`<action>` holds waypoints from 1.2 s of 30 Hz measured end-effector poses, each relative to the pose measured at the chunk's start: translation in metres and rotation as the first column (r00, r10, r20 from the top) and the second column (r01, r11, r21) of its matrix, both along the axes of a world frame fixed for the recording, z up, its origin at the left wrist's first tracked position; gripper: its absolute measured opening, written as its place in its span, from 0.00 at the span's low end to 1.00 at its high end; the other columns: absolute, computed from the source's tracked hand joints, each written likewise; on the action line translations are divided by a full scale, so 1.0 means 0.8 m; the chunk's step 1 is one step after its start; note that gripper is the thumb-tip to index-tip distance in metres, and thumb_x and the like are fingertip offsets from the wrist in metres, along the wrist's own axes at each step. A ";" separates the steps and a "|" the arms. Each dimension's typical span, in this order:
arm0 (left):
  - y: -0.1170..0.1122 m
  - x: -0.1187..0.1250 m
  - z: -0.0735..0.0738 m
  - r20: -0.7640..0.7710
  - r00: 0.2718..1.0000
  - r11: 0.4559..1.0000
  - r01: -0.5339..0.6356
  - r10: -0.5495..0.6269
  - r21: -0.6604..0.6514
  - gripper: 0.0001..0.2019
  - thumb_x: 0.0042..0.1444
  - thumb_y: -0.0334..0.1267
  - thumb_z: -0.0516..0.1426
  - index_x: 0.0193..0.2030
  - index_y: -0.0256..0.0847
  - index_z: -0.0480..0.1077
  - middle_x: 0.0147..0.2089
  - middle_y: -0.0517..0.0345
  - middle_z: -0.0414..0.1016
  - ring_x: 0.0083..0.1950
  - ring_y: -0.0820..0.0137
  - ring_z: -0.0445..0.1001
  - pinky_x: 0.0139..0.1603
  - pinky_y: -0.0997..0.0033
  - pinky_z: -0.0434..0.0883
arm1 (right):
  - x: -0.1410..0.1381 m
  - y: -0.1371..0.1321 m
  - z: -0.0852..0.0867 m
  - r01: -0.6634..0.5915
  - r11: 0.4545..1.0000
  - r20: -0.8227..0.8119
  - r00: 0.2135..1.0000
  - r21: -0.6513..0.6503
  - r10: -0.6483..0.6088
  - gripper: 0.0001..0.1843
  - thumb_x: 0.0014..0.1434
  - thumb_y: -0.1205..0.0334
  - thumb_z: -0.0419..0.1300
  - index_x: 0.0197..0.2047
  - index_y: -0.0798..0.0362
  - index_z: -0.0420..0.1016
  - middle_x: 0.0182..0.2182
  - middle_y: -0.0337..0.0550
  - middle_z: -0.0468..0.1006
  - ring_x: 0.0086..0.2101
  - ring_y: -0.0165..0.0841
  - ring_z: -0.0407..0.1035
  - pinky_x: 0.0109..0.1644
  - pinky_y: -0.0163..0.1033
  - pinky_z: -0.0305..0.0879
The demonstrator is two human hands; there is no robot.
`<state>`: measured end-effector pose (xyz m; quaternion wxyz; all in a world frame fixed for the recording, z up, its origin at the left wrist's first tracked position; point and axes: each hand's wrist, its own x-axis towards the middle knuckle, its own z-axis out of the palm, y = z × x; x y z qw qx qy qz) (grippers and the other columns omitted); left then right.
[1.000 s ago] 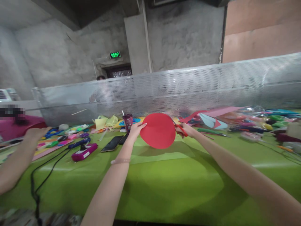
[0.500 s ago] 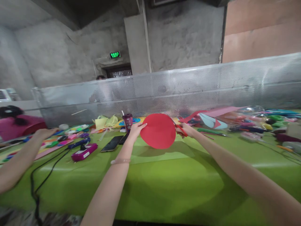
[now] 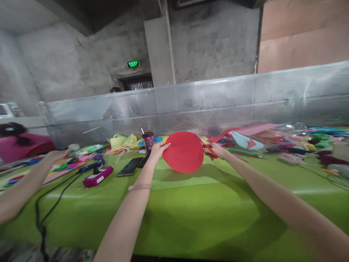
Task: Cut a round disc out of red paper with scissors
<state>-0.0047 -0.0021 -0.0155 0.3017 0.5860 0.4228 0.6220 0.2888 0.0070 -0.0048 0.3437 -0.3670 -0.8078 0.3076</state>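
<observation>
A round sheet of red paper (image 3: 183, 152) is held up above the green table (image 3: 185, 218). My left hand (image 3: 158, 150) pinches its left edge, thumb on the near face. My right hand (image 3: 216, 150) is closed round the handles of red-handled scissors (image 3: 210, 150), whose blades reach the paper's upper right edge. Whether the blades are cutting into the edge I cannot tell. A pale green sheet (image 3: 163, 182) lies on the table beneath the paper.
Left of my hands are a dark phone (image 3: 129, 167), a purple drink cup (image 3: 148, 142) and a magenta power strip (image 3: 98, 177) with black cords. Another person's hand (image 3: 58, 154) reaches over craft pieces at far left. Coloured paper (image 3: 247, 140) and several tools lie to the right.
The other person's hand at the left has shifted slightly and now touches a small white round thing. My hands, the red paper and the scissors look unmoved.
</observation>
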 end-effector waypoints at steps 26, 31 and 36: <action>0.005 -0.003 -0.002 -0.011 1.000 1.000 -0.008 0.008 -0.019 0.18 0.37 0.47 0.64 0.33 0.37 0.75 0.35 0.51 0.77 0.37 0.63 0.74 0.42 0.64 0.70 | 0.003 0.006 -0.001 0.024 0.999 -0.040 0.999 -0.037 -0.025 0.10 0.46 0.59 0.55 0.19 0.54 0.62 0.10 0.34 0.62 0.12 0.25 0.58 0.15 0.31 0.58; 0.000 -0.001 0.000 -0.017 1.000 1.000 -0.007 0.006 -0.019 0.16 0.39 0.47 0.63 0.33 0.37 0.75 0.35 0.51 0.77 0.37 0.63 0.74 0.41 0.65 0.70 | 0.001 0.001 -0.001 0.024 0.999 -0.014 1.000 -0.026 -0.025 0.12 0.47 0.58 0.55 0.18 0.54 0.61 0.10 0.34 0.61 0.12 0.25 0.58 0.15 0.31 0.59; -0.003 0.001 0.001 -0.021 1.000 1.000 -0.001 0.001 -0.011 0.17 0.39 0.47 0.63 0.33 0.37 0.75 0.35 0.51 0.77 0.37 0.62 0.74 0.41 0.64 0.69 | -0.001 -0.003 0.001 0.000 1.000 0.005 1.000 -0.017 0.000 0.14 0.48 0.55 0.55 0.18 0.53 0.60 0.11 0.33 0.61 0.12 0.24 0.58 0.15 0.31 0.58</action>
